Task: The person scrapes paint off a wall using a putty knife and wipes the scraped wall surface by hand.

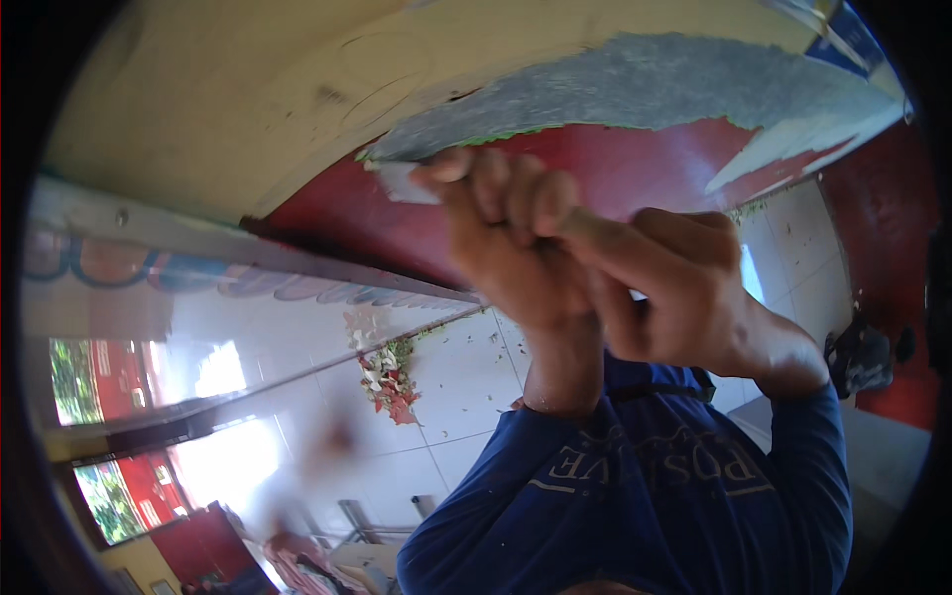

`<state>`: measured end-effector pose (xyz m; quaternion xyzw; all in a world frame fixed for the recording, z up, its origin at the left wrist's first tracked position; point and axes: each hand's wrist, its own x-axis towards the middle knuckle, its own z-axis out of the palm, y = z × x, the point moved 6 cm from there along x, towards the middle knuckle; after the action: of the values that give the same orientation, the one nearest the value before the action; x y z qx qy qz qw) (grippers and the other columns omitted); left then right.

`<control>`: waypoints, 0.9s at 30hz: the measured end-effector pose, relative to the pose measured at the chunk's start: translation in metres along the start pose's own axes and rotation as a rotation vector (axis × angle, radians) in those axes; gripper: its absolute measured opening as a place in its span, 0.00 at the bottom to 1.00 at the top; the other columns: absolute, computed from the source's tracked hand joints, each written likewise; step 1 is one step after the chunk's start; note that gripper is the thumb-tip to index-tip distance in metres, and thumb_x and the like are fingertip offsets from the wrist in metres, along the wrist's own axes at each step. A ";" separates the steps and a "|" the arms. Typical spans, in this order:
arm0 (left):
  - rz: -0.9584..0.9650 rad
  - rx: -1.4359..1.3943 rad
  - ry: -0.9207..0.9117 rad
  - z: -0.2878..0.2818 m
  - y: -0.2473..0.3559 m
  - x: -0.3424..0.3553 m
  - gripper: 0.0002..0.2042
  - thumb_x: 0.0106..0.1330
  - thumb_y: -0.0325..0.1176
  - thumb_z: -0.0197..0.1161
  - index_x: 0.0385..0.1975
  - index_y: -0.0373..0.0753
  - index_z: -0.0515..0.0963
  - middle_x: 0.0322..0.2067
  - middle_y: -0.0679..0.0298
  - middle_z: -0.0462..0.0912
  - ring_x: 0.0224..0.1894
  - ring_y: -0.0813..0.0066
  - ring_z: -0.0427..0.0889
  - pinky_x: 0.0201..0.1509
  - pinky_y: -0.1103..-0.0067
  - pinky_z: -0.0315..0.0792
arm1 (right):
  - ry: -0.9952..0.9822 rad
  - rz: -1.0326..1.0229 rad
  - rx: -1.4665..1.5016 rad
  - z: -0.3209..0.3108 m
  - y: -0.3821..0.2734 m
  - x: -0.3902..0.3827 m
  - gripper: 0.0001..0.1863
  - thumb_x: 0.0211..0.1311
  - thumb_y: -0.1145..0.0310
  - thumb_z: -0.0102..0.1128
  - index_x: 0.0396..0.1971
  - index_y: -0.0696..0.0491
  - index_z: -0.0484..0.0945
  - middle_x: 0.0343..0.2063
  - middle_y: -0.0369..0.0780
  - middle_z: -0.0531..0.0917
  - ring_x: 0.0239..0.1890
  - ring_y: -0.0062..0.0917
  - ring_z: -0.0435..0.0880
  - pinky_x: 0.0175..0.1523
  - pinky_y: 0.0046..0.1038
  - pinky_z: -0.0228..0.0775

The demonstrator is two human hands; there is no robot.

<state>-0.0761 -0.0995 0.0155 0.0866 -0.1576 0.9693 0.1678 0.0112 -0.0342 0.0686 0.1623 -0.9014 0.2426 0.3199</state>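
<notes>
My left hand (516,233) is closed around a scraper, whose flat pale blade (405,183) sticks out past the fingertips. The blade lies against the wall, where red paint (635,164) meets a stripped grey patch (615,89) with a ragged greenish edge. My right hand (679,283) is curled close against the left one, its fingers reaching over toward the left knuckles. The scraper's handle is hidden by my hands, so I cannot make out what the right fingers grip.
Cream paint (228,109) covers the wall beyond the grey patch. A pale ledge (178,228) runs along the left. Paint flakes (392,382) lie heaped on white floor tiles (466,387). A dark object (861,357) sits at the right; pinkish cloth (297,565) shows lower left.
</notes>
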 end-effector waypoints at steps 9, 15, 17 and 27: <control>-0.025 -0.126 -0.089 -0.003 -0.010 0.002 0.19 0.73 0.50 0.40 0.34 0.42 0.72 0.17 0.74 0.59 0.15 0.84 0.57 0.21 0.83 0.65 | -0.039 -0.027 -0.080 0.004 -0.017 0.002 0.20 0.42 0.81 0.57 0.42 0.61 0.79 0.09 0.36 0.69 0.07 0.18 0.66 0.13 0.22 0.59; -0.070 -0.124 -0.117 -0.013 -0.019 -0.005 0.19 0.74 0.48 0.38 0.31 0.41 0.70 0.16 0.71 0.64 0.13 0.81 0.64 0.19 0.79 0.71 | 0.022 0.061 -0.066 -0.007 -0.007 -0.014 0.19 0.44 0.78 0.60 0.42 0.62 0.79 0.09 0.33 0.65 0.08 0.17 0.63 0.14 0.22 0.59; -0.049 -0.164 -0.143 -0.008 0.001 0.006 0.19 0.74 0.48 0.38 0.30 0.42 0.70 0.17 0.70 0.65 0.13 0.80 0.64 0.18 0.79 0.70 | -0.064 -0.061 -0.108 0.010 -0.014 0.006 0.17 0.43 0.78 0.60 0.38 0.62 0.80 0.11 0.34 0.70 0.09 0.17 0.67 0.15 0.21 0.61; 0.172 -0.228 -0.214 -0.001 0.035 0.008 0.17 0.73 0.47 0.41 0.28 0.42 0.68 0.17 0.71 0.61 0.13 0.80 0.62 0.16 0.79 0.64 | 0.073 -0.158 -0.007 0.026 -0.015 0.009 0.17 0.41 0.76 0.62 0.36 0.60 0.80 0.10 0.31 0.63 0.06 0.16 0.58 0.12 0.22 0.55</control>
<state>-0.0960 -0.1280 0.0066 0.1560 -0.2903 0.9412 0.0751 -0.0016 -0.0617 0.0622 0.2229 -0.8743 0.2190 0.3713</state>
